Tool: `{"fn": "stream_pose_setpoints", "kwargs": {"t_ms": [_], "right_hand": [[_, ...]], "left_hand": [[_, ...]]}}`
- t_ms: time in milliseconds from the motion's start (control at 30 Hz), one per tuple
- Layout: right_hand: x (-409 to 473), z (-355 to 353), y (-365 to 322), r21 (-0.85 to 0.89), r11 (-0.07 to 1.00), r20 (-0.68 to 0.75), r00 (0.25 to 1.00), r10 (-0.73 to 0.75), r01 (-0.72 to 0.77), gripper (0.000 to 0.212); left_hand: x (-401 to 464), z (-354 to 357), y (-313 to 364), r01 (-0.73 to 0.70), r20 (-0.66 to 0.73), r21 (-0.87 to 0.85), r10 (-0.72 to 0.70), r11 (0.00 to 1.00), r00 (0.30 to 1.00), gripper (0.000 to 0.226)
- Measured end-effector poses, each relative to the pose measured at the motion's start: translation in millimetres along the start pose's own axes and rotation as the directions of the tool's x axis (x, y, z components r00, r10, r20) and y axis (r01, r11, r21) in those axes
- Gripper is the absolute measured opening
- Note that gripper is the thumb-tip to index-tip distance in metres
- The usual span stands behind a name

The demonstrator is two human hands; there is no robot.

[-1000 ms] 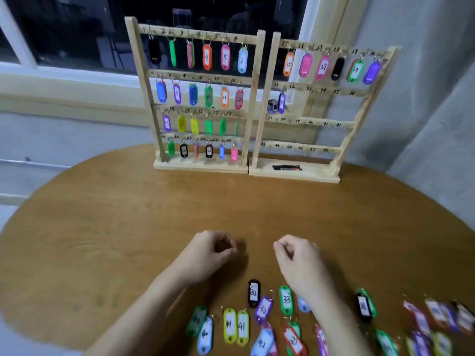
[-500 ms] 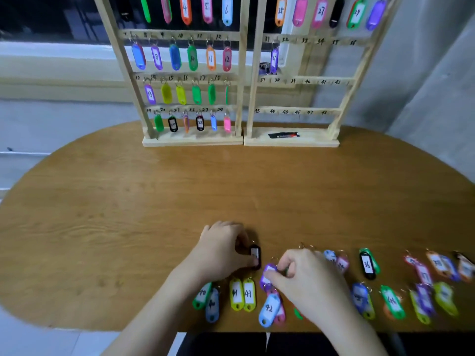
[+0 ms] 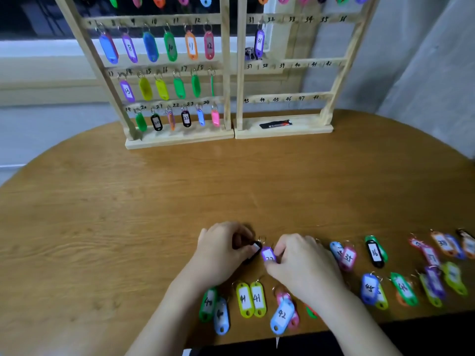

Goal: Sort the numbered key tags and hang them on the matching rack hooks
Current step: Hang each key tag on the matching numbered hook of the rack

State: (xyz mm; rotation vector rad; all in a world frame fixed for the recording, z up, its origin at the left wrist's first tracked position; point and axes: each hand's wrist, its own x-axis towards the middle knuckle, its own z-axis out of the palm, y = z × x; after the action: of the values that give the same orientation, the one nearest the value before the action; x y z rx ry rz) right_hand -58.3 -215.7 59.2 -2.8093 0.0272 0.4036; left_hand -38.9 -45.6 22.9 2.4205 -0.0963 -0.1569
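Both hands now closer together, left hand (image 3: 223, 249) pinching black tag (image 3: 253, 251), right hand (image 3: 299, 263) gripping purple tag (image 3: 268, 254), number blurred, perhaps 32.

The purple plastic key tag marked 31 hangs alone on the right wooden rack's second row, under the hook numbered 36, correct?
Not quite. In the head view the purple plastic key tag marked 31 does hang alone on the right wooden rack's second row, but under the hook numbered 31, at that row's left end, not 36.

Rounded wooden desk (image 3: 180, 201), and behind its far edge there's a dark window (image 3: 38, 16) with a pale sill (image 3: 46, 48). Grey curtain (image 3: 424, 60) hangs off the far right corner.
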Motion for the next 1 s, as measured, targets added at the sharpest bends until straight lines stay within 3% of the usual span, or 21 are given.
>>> {"fn": "stream_pose_setpoints", "kwargs": {"t_ms": [167,467,533,633,733,867,1000], "right_hand": [[3,1,-4,0.009,1.000,0.011,1.000,0.011,-0.011,0.022],[4,3,-5,-0.077,0.993,-0.036,0.996,-0.088,0.085,0.031],[4,3,-2,0.017,0.994,-0.050,0.993,-0.110,0.111,0.032],[4,-3,1,0.276,0.943,-0.034,0.982,-0.186,0.188,0.030],[1,-10,0,0.523,0.826,0.018,0.966,-0.258,0.211,0.023],[1,-15,4,0.727,0.659,-0.015,0.964,-0.265,0.193,0.018],[2,-19,14,0.883,0.453,-0.024,0.976,-0.215,0.121,0.024]], "left_hand": [[7,4,7,0.003,-0.011,0.110,-0.002,0.994,1.000,0.016],[0,1,0,-0.102,0.013,0.135,0.101,0.986,0.995,0.015],[-3,4,-1,-0.116,-0.040,0.088,0.120,0.989,0.992,0.018],[-6,2,2,-0.093,-0.116,-0.199,0.071,0.976,0.991,0.018],[-7,-4,12,-0.126,-0.152,-0.363,0.074,0.923,0.986,0.016],[-3,-17,25,-0.110,-0.111,-0.561,0.057,0.820,0.992,0.009],[4,-27,36,-0.195,-0.136,-0.584,0.143,0.788,0.980,0.009]]}}
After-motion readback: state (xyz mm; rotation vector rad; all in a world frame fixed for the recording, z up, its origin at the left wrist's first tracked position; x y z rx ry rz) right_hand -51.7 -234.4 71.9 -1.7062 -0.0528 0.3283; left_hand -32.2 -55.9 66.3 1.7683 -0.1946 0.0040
